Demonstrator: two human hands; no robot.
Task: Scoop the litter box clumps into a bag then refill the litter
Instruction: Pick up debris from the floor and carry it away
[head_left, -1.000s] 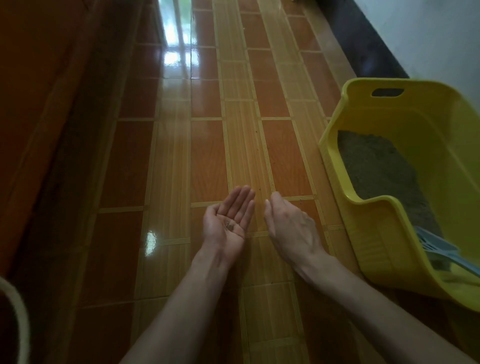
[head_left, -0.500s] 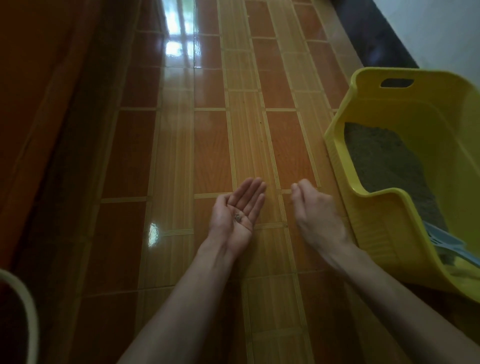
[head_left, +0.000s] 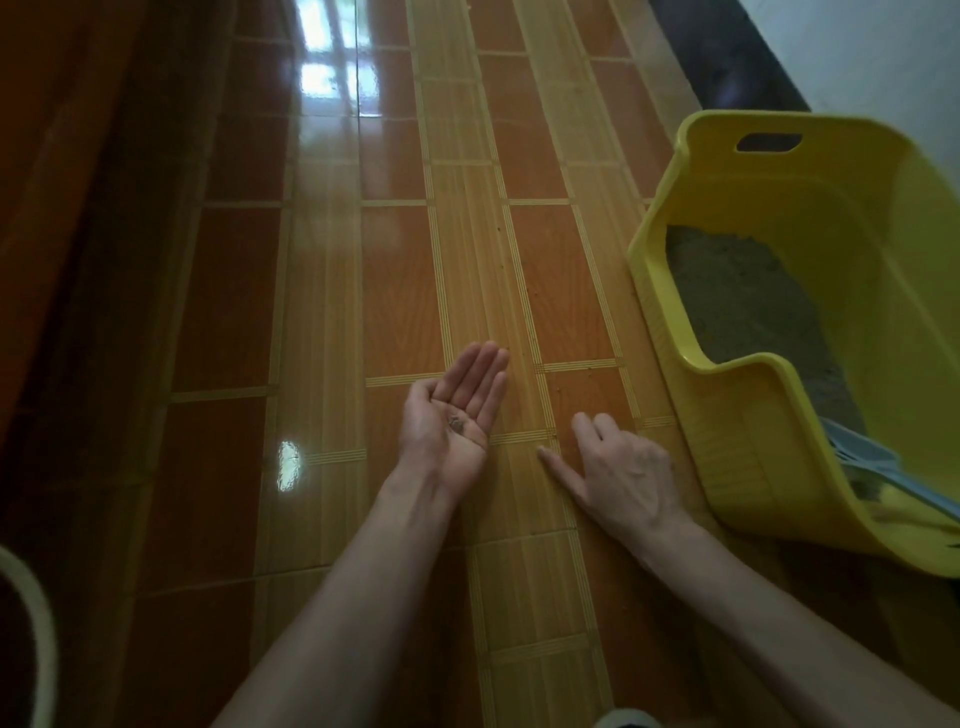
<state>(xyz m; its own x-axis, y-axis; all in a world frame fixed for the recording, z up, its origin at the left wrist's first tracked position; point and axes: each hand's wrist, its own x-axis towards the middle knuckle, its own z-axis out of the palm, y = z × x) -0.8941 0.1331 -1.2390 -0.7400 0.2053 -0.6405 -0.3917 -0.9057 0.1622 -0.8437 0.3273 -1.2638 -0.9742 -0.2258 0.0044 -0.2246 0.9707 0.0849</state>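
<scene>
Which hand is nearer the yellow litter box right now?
Right. The right hand lies just beside the litter box; the left hand, palm up, is farther left.

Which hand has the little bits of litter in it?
The left hand, palm up with litter bits in it. The right hand is palm down on the floor.
</scene>
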